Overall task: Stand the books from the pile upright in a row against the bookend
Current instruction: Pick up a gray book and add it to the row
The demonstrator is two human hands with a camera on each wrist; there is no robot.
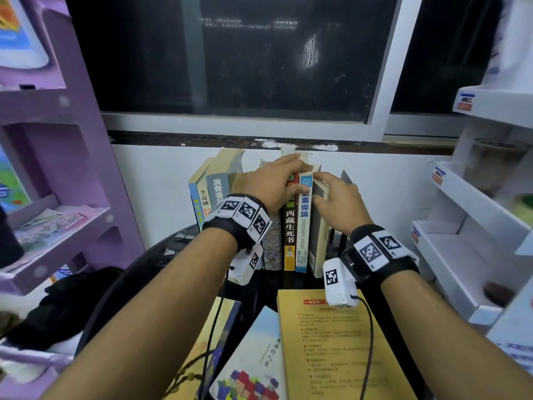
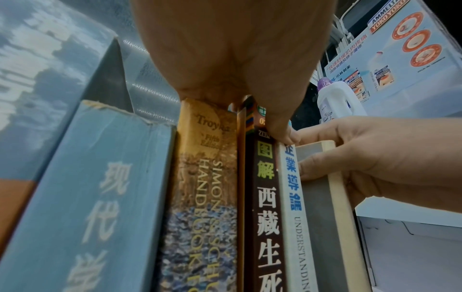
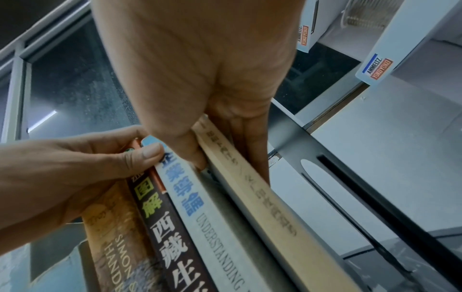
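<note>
A row of books stands upright on the black table [image 1: 161,255]. At its right end, beside the black bookend [image 1: 346,177] [image 3: 290,136], is a beige-spined book [image 1: 317,241] [image 2: 342,207] [image 3: 262,201]. My right hand [image 1: 323,186] [image 3: 232,126] [image 2: 375,158] pinches its top, thumb on the left face, fingers between book and bookend. My left hand [image 1: 294,176] [image 2: 250,89] [image 3: 75,168] grips the tops of the white-and-blue book [image 1: 302,235] [image 2: 295,207] [image 3: 200,213] and the dark brown book [image 1: 289,226] [image 2: 265,207]. The pile lies flat in front: a yellow book [image 1: 331,342] and a white book [image 1: 253,365].
Blue books [image 1: 199,203] lean at the row's left end. A purple shelf unit [image 1: 57,140] stands to the left and white shelves [image 1: 476,226] to the right. The wall and window are right behind the row. A dark bundle [image 1: 72,307] lies at the table's left.
</note>
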